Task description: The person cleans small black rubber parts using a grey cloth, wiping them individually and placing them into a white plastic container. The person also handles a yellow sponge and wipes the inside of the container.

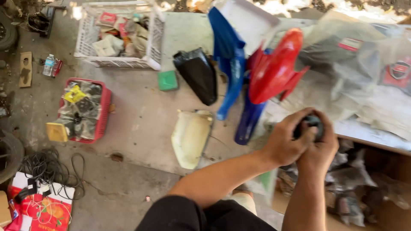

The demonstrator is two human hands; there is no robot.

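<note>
My left hand [286, 141] and my right hand [320, 150] are clasped together around a small dark round part [309, 123], held above a cardboard box [385, 214]. The fingers of both hands wrap it, so most of it is hidden. Just beyond the hands lie a red motorcycle fender [274, 68] and blue plastic body panels [229, 60] on the concrete floor.
A black panel [199, 75], a cream panel [190, 137] and a green block [167, 80] lie on the floor. A white crate [154, 38] and a red basket [102, 113] hold small packaged parts. Plastic-wrapped parts [364, 51] sit at right. Cables [47, 167] and tyres [8, 156] lie at left.
</note>
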